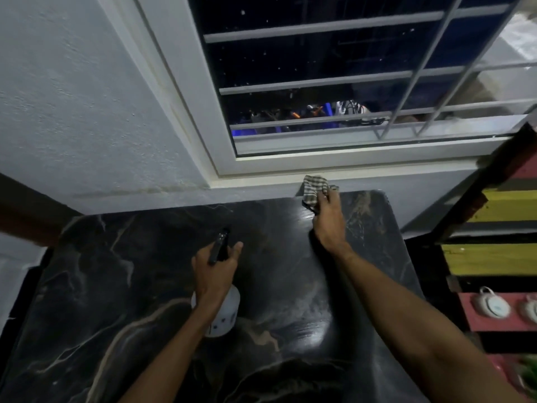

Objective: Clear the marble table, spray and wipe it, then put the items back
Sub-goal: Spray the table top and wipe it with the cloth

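So my left hand (216, 271) was wrapped round the spray bottle (223, 314), black nozzle pointing away from me, held over the middle of the dark marble desk (101, 286). Further right, my right hand (329, 222) had the checked cloth (315, 190) bunched in its fingers at the desk's far edge, just below the window (319, 68).

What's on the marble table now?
Only the checked cloth, gripped by the right hand at the far edge, and the spray bottle in the left hand. Whether the bottle rests on the marble table is hidden.
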`<state>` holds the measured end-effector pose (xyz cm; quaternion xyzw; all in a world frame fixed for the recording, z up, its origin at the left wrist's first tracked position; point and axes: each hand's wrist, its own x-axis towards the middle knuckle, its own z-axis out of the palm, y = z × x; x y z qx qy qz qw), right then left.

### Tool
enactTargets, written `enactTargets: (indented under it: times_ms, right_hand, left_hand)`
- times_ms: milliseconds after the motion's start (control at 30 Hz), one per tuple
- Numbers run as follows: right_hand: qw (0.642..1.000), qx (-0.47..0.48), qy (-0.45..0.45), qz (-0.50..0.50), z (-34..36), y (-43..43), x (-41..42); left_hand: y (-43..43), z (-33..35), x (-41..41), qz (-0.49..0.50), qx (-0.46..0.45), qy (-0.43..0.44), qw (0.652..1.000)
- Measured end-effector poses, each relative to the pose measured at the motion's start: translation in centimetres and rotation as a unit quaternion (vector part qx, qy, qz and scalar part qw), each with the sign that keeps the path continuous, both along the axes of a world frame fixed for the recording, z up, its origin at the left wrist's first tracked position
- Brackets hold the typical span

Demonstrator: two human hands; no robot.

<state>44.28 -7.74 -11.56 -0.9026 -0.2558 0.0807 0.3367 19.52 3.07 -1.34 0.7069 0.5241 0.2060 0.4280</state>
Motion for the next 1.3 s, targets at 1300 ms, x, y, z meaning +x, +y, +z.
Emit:
enactTargets:
  times_ms: [1300]
  right_hand:
    - [0.992, -0.081, -0.052, 0.078, 0.4, -10.4, 4.6]
  left_hand:
    - [-8.9, 0.1, 10.1, -0.14, 0.026, -0.073, 0.987]
